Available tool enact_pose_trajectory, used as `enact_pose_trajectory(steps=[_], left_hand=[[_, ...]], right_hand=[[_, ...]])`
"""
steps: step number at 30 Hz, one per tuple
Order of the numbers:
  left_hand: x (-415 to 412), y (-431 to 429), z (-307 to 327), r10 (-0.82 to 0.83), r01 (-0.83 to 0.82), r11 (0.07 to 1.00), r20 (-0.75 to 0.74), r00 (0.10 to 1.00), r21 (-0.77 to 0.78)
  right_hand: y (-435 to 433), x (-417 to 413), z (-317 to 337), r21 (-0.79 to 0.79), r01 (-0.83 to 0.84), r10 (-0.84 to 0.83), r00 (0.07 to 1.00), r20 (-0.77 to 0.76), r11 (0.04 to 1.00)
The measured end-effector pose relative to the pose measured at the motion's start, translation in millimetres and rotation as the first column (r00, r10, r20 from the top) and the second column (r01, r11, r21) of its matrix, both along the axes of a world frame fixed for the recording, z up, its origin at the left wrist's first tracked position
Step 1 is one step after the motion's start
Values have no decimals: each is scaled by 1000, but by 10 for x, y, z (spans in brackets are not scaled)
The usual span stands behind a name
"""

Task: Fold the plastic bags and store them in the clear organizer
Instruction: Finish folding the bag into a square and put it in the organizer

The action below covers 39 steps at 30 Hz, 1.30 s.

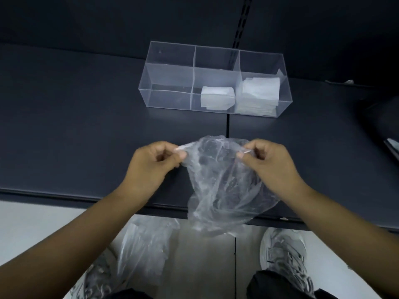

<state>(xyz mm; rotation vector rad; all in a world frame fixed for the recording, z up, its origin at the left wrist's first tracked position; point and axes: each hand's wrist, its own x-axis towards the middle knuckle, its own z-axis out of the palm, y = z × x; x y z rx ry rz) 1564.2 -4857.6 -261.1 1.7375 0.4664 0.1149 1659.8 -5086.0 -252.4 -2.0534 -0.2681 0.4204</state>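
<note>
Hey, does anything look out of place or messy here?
Yes: crumpled plastic bags lie down on the floor by the left shoe, off the table. The folded bags in the organizer look tidy.
</note>
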Motion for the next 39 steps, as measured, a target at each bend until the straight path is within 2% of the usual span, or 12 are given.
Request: enact_pose_trajectory(steps=[3, 8, 11, 14, 17, 19, 22, 24, 27, 32, 35, 39], left_hand=[[-63, 172, 58, 119, -114, 976, 17, 993, -184], [-86, 244, 197, 57, -14, 851, 65, 996, -525], [-96, 189, 242, 31, 8, 894, 81, 996, -447], [-126, 173, 234, 43, -41, 970, 3, 999, -241], [-141, 198, 291, 72, -62, 994, -107, 992, 92], [-78, 140, 411, -5, 20, 978, -72, 997, 207], [103, -74, 563, -294, 308, 941, -106, 950, 143], [199, -195, 593, -360, 361, 932, -108, 927, -4], [222, -95, 476, -124, 117, 990, -102, 987, -73], [6, 314, 134, 174, -168, 985, -200, 964, 47], [-74, 432, 31, 210, -194, 977, -249, 945, 85], [-29, 520, 72, 128, -123, 992, -331, 935, 36]], right_hand=[[-154, 89, 120, 168, 54, -34, 992, -120, 984], [-284, 129, 257, 381, 111, -28, 976, -215, 918], [-248, 129, 282, 265, 128, -124, 992, -33, 956], [-189, 132, 320, 188, 176, -193, 979, 73, 966], [-105, 120, 390, 171, 109, -121, 990, 65, 979], [11, 84, 435, 150, 7, -18, 997, 74, 989], [268, 9, 504, 181, -212, 201, 976, 80, 960], [374, 6, 536, 204, -319, 305, 947, 98, 925], [272, 143, 449, 71, -345, 336, 934, 120, 936], [-215, 459, 124, -235, -62, 106, 978, 177, 970], [-490, 571, 26, -326, 89, -22, 978, 206, 941], [-612, 529, 11, -209, 48, -38, 998, 49, 977]])
